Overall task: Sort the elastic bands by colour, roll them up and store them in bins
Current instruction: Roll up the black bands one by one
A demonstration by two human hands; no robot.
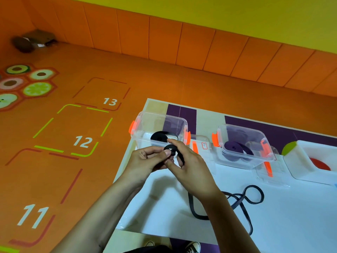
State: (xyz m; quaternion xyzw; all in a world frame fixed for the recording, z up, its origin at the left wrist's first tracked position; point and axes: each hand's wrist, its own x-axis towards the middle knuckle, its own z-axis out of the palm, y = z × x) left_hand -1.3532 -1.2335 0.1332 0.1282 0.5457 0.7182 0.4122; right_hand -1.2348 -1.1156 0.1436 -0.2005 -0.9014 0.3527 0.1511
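The sorting looks well under way. A clear bin (159,118) at the far left corner of the bench (284,221) already holds one rolled black band (158,137). A second clear bin (245,130) further along the far edge holds purple rolls (235,149), and a white bin (299,158) towards the far right shows a red roll (320,164).

The step in hand is rolling another black band. A small coil (170,149) of it is raised just in front of the black bin, between both hands and above the left part of the bench. Only a few turns seem wound so far. Most of the band lies as a loose tail (243,199) in loops on the bench towards the near edge, so much of this roll is not yet made, and it has yet to go into the bin. No other unsorted bands are visible on the bench.

The left hand (145,161) pinches the coil, its thumb (166,153) pressed against the flat side with the other fingers curled close behind. The right hand (192,168) has its fingers (182,147) bent round the band where it leaves the coil, seemingly feeding it on. Neither hand is spread; both grip the same black band.
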